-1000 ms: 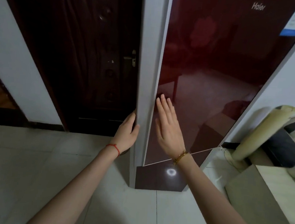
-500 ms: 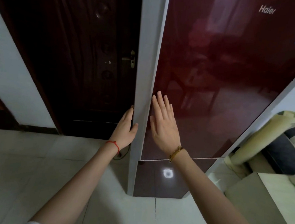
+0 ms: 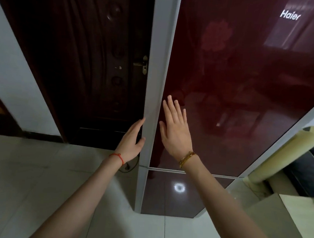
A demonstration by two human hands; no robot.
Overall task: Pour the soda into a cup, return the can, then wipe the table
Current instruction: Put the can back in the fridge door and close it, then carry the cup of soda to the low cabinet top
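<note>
A tall dark red fridge [image 3: 239, 91] with a glossy upper door stands in front of me, its grey side panel [image 3: 155, 81] facing left. My right hand [image 3: 176, 131] lies flat and open against the lower left part of the upper door, fingers spread. My left hand [image 3: 131, 145] rests open on the left edge of the grey side panel, thumb on its front. The upper door looks flush with the cabinet. No soda can, cup or cloth is in view.
A dark brown room door [image 3: 86, 57] with a brass handle [image 3: 143, 65] stands left of the fridge. At the right are a rolled pale mat [image 3: 281, 156], a dark cushion and a beige box [image 3: 285, 219]. Pale floor tiles [image 3: 25, 183] lie underfoot.
The fridge's upper door has swung from slightly ajar to flush with the cabinet under my right hand. My view has tilted up a little. Both hands stay in nearly the same place.
</note>
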